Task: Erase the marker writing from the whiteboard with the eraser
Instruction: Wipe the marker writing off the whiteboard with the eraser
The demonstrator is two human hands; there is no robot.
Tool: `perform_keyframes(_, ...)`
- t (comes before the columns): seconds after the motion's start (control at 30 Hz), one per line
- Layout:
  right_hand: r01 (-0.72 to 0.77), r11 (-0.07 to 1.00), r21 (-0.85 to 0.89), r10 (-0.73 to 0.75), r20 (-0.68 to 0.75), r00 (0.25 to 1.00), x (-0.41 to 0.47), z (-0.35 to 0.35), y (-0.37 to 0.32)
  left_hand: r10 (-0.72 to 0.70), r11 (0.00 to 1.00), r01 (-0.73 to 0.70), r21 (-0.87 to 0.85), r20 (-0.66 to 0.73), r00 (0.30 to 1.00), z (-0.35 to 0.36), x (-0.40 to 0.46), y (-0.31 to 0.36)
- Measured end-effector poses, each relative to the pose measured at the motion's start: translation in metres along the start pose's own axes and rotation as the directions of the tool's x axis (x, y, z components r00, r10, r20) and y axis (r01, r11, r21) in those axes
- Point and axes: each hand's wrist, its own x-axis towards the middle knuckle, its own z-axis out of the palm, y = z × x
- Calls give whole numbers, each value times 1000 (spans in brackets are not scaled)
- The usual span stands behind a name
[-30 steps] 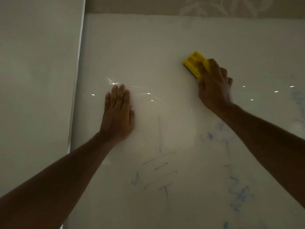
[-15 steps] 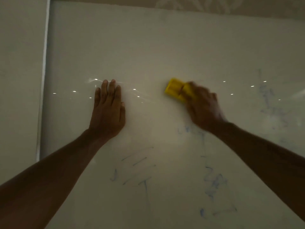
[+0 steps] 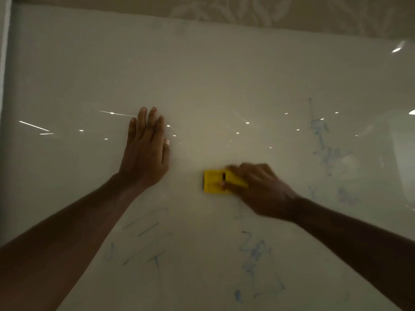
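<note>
A glossy whiteboard (image 3: 213, 70) fills the view. My right hand (image 3: 258, 189) grips a yellow eraser (image 3: 213, 181) and presses it flat on the board at centre; the hand is blurred. My left hand (image 3: 146, 151) lies flat on the board, fingers together and pointing up, to the left of the eraser. Faint blue marker strokes (image 3: 146, 230) sit below the left hand. More blue writing (image 3: 253, 252) shows below the right hand, and smeared blue writing (image 3: 325, 149) at the right.
The board's left frame edge (image 3: 4, 63) runs down the far left. A patterned beige wall (image 3: 269, 12) shows above the board's top edge. Small light reflections dot the board's middle band.
My right hand has swept the eraser down and left, from the board's upper middle to its centre. The view has shifted right. My left hand stays flat on the board.
</note>
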Motion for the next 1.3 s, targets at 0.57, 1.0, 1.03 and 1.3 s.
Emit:
perform_keyframes(0.57,-250,968,-16,248,-84,965,45,-20,103,-1,997,4,78,-31,1000,38,50,72)
perform_keyframes(1.0,-735,674,68,736,-142,662,-59,-21,157,-33,999,32,35,9,999,62,85,149)
perform_keyframes(1.03,-617,786,36,617,-94,781,-69,-21,142,-24,999,24,28,8,1000,64,87,155)
perform_keyframes(1.3,-601,798,-50,596,-82,798,-136,-26,196,-5,1000,5,16,13,1000,76,89,184)
